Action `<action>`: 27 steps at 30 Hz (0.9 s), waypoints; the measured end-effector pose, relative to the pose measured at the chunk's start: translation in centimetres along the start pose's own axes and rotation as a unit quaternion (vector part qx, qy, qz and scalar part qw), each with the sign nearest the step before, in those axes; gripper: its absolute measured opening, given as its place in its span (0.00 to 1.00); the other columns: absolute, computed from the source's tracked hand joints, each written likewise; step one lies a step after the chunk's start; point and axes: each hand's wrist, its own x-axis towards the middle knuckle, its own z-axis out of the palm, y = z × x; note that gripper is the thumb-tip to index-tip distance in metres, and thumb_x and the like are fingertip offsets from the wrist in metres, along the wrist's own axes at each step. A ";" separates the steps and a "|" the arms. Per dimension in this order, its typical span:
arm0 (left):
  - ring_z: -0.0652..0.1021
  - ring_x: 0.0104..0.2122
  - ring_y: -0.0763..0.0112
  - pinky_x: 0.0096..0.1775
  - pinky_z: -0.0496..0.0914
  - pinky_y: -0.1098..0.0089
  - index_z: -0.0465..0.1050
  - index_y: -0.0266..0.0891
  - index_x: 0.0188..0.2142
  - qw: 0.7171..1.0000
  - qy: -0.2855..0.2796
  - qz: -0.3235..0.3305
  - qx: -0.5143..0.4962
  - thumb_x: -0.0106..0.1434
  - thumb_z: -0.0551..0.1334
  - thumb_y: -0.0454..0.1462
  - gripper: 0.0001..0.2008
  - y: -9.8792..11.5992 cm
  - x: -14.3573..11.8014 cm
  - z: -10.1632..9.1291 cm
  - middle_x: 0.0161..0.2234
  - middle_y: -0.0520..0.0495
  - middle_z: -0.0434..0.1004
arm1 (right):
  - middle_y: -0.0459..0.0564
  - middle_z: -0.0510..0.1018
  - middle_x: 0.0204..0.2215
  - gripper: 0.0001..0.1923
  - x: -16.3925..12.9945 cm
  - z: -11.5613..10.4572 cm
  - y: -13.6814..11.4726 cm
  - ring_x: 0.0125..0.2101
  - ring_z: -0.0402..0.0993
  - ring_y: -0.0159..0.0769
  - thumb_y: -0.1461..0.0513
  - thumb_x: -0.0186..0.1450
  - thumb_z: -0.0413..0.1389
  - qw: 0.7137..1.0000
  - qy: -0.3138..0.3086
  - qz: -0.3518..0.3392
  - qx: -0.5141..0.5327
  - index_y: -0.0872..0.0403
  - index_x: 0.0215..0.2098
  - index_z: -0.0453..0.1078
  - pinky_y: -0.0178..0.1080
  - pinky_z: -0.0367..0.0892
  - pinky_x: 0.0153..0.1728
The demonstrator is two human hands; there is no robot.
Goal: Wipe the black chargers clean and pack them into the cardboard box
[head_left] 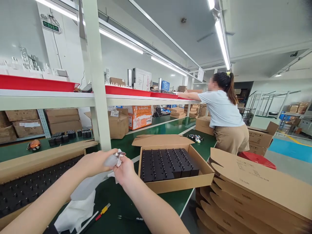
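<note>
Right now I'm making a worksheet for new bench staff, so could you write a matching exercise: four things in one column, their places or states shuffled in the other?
1. Bare left hand
2. Long red plastic trays
3. Rows of black knobbed blocks
4. Slim red-and-yellow tool

A. Inside open brown cardboard boxes
B. Lying on the green tabletop
C. Meeting the right hand at white crumpled material
D. On the pale shelf

Pairs: 1-C, 2-D, 3-A, 4-B

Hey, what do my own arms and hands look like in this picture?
Your left forearm and right forearm are bare, with no sleeves in view. No watch or bracelet shows at either wrist, and the left hand and right hand appear ungloved.
</note>
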 end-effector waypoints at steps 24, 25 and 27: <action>0.80 0.40 0.56 0.46 0.73 0.58 0.49 0.34 0.65 0.964 0.136 -0.086 -0.212 0.60 0.57 0.56 0.42 -1.4 -5.0 8.4 0.52 0.34 0.73 | 0.53 0.80 0.41 0.08 -8.9 -2.9 -7.5 0.43 0.78 0.36 0.68 0.69 0.51 0.987 0.025 0.123 0.097 0.59 0.42 0.71 0.41 0.75 0.43; 0.79 0.44 0.56 0.48 0.72 0.59 0.45 0.34 0.67 0.964 0.125 -0.087 -0.218 0.59 0.59 0.54 0.45 -1.1 -5.5 8.2 0.54 0.34 0.72 | 0.54 0.81 0.40 0.11 -10.3 -3.3 -7.9 0.43 0.79 0.37 0.70 0.68 0.48 0.984 0.035 0.134 0.107 0.59 0.42 0.72 0.41 0.75 0.43; 0.77 0.49 0.58 0.52 0.69 0.62 0.38 0.37 0.69 0.964 0.101 -0.092 -0.227 0.59 0.62 0.51 0.48 -1.1 -6.0 8.1 0.57 0.36 0.69 | 0.52 0.82 0.41 0.16 -12.4 -4.4 -8.5 0.45 0.79 0.35 0.70 0.70 0.43 0.978 0.065 0.150 0.128 0.57 0.44 0.72 0.40 0.75 0.45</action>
